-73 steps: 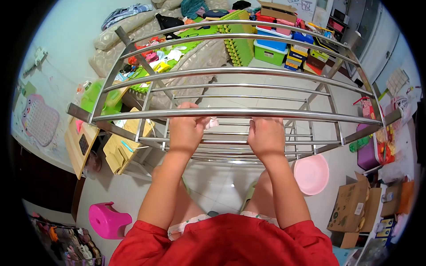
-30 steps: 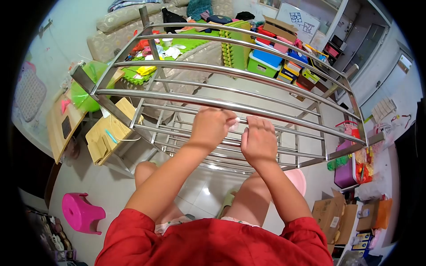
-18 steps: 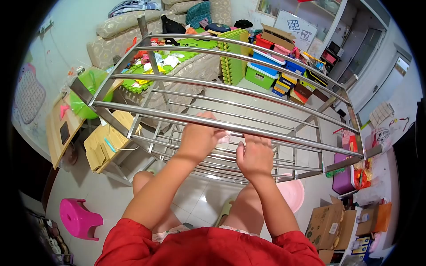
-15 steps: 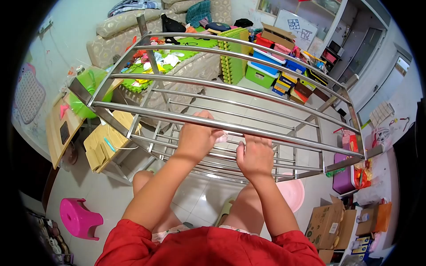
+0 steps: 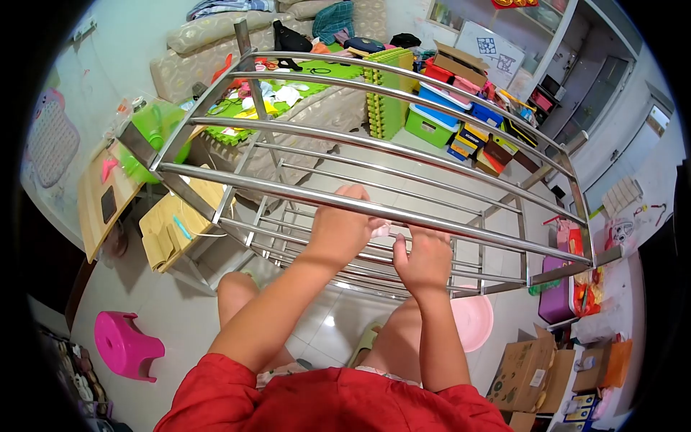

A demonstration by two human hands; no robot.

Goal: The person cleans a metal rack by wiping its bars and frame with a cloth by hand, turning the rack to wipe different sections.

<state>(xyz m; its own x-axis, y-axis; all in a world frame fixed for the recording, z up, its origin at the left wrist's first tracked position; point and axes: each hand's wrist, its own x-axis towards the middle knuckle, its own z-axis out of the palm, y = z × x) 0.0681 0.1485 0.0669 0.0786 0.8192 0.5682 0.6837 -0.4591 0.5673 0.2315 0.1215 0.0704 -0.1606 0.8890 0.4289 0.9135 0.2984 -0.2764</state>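
Observation:
A metal rack of curved silver bars stands in front of me. My left hand is closed around a pale pink cloth, pressed against the front bar; its fingertips come up behind that bar. Close by on the right, my right hand has its fingers curled behind the same front bar, with the thumb raised on the near side. The bar partly hides the right fingertips. Lower bars of the rack run below both hands.
A pink stool stands on the floor at left, near a small wooden table. A pink basin sits under the rack's right side. Cardboard boxes are at lower right. Behind the rack are a cluttered bed and stacked bins.
My left hand with the cloth has slid a little to the right along the front bar. My right hand has shifted slightly right too. The whole view has moved slightly.

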